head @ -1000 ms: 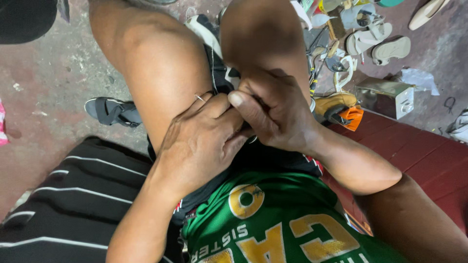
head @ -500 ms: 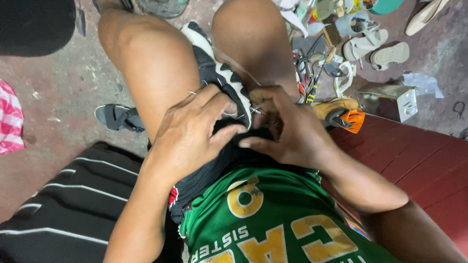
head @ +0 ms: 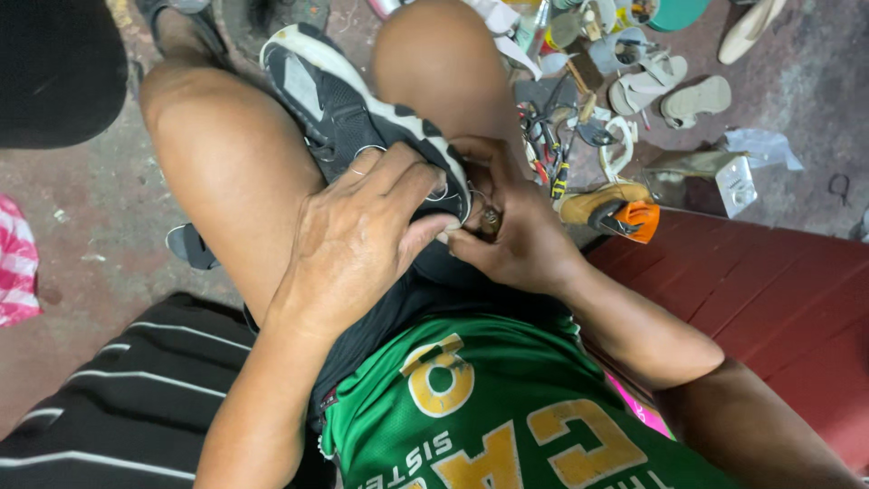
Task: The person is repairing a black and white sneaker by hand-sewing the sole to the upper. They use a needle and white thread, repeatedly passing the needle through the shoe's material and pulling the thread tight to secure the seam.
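Concrete floor; sneaker [head: 348, 109] btwn knees, under fingers [head: 403, 186].

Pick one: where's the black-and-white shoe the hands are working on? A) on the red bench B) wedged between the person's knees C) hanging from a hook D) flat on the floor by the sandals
B: the black-and-white shoe sits clamped between the two bare knees, with the left hand pressed over its heel end and the right hand pinching at its edge.
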